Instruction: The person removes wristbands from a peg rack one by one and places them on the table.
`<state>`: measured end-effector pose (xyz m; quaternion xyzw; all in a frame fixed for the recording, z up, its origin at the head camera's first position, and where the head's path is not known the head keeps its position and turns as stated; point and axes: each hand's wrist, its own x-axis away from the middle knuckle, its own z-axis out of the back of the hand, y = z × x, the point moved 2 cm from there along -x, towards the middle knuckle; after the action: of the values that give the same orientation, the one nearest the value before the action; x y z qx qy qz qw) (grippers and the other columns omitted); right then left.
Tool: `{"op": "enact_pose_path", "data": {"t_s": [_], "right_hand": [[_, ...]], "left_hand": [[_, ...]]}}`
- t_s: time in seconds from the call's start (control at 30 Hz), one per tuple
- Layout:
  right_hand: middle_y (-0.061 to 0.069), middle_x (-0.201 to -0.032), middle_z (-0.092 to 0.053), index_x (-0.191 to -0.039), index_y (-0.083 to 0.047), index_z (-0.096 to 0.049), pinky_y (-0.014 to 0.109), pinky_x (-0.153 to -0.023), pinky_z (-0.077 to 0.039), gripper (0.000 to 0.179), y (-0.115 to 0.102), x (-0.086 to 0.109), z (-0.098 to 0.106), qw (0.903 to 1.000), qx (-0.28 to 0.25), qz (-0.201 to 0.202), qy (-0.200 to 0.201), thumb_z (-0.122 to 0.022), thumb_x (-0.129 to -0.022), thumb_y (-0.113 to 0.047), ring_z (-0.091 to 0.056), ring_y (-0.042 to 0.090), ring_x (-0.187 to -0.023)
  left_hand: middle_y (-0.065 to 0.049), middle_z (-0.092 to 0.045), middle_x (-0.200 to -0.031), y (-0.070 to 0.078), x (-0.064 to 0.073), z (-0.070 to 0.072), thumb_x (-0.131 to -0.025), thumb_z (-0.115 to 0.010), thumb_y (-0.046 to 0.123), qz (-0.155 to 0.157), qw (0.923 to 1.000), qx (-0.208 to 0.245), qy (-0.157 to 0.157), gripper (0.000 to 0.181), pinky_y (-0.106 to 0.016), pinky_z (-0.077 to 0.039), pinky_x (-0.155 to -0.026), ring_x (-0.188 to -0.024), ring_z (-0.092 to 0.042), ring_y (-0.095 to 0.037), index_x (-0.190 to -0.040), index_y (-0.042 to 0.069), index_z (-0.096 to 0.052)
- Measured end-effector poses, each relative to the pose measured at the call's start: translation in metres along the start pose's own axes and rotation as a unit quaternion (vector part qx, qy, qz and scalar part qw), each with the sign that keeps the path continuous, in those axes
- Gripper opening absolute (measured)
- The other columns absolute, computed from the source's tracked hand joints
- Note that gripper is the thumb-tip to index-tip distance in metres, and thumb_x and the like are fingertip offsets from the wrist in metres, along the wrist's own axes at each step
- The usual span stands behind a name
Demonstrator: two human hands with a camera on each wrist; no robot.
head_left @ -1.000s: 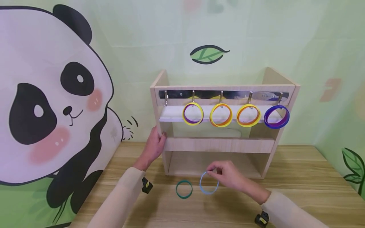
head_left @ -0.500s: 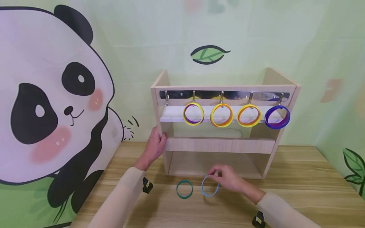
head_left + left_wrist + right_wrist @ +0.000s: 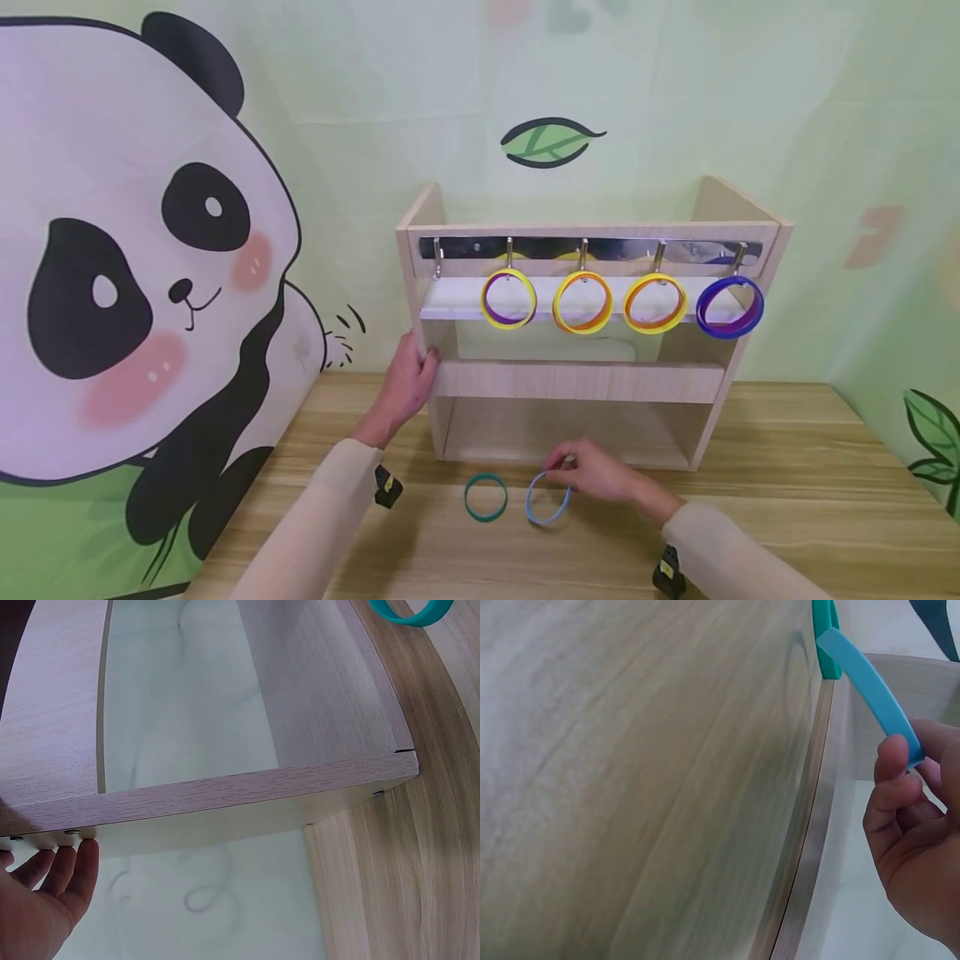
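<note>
My right hand (image 3: pixel 596 472) pinches a thin light blue ring (image 3: pixel 528 502) by its upper right edge, between thumb and fingers. In the right wrist view the blue ring (image 3: pixel 874 694) tilts up from the fingertips and overlaps a green ring (image 3: pixel 826 645). That green ring (image 3: pixel 467 502) is left of the blue one in the head view, in front of the wooden shelf unit (image 3: pixel 577 382). My left hand (image 3: pixel 408 379) grips the unit's left side panel, thumb at the front edge. In the left wrist view its fingers (image 3: pixel 86 874) press the panel's outer face.
A metal hook rail (image 3: pixel 551 248) runs along the unit's top front. Yellow, orange, purple and blue rings (image 3: pixel 488 315) hang from several hooks; the leftmost hook (image 3: pixel 438 260) is bare. Behind the wood-grain table (image 3: pixel 795 467) hangs a backdrop with a panda (image 3: pixel 82 275).
My right hand has moved down a little, bringing the light blue ring lower toward the table. The left hand stays on the shelf unit's side.
</note>
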<state>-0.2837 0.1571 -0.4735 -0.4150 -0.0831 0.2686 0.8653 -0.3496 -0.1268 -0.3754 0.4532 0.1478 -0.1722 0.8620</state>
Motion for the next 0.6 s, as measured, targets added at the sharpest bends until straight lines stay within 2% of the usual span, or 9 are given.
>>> {"op": "enact_pose_path", "data": {"t_s": [0.17,0.33,0.5,0.6], "right_hand": [[-0.001,-0.085,-0.063,-0.094,-0.005,-0.068,0.024,-0.049,-0.049,0.009,0.005,-0.005,-0.004,0.9993,0.025,0.006,-0.027,-0.066,-0.088,-0.012,-0.055,0.009,-0.059],[-0.002,-0.083,-0.062,-0.093,-0.004,-0.067,0.024,-0.047,-0.049,0.007,0.005,-0.009,-0.009,0.9984,0.038,0.01,-0.04,-0.064,-0.088,-0.007,-0.054,0.008,-0.054],[-0.002,-0.084,-0.062,-0.09,-0.004,-0.068,0.023,-0.047,-0.048,0.005,0.003,-0.013,-0.011,0.9982,0.051,0.02,-0.026,-0.064,-0.088,-0.007,-0.053,0.006,-0.055],[-0.003,-0.083,-0.061,-0.087,-0.004,-0.069,0.022,-0.055,-0.049,0.006,0.002,-0.015,-0.012,0.9957,0.08,0.046,-0.005,-0.066,-0.086,-0.008,-0.053,0.004,-0.064]], "left_hand": [[-0.018,-0.04,-0.133,0.0,0.0,0.001,-0.099,-0.04,0.019,-0.003,1.0,0.001,0.004,0.047,-0.051,-0.045,-0.093,-0.119,-0.046,-0.032,-0.143,0.006,-0.028],[-0.018,-0.04,-0.132,0.0,0.0,0.001,-0.099,-0.04,0.019,-0.007,1.0,0.004,0.005,0.047,-0.052,-0.044,-0.093,-0.119,-0.046,-0.032,-0.142,0.006,-0.028],[-0.018,-0.041,-0.132,0.0,0.0,0.001,-0.098,-0.04,0.019,-0.009,0.9999,0.002,0.007,0.047,-0.05,-0.045,-0.094,-0.118,-0.046,-0.031,-0.142,0.006,-0.029],[-0.019,-0.042,-0.13,0.0,0.0,0.001,-0.098,-0.04,0.018,-0.009,0.9999,0.001,0.01,0.046,-0.05,-0.045,-0.094,-0.116,-0.047,-0.032,-0.141,0.004,-0.03]]}}
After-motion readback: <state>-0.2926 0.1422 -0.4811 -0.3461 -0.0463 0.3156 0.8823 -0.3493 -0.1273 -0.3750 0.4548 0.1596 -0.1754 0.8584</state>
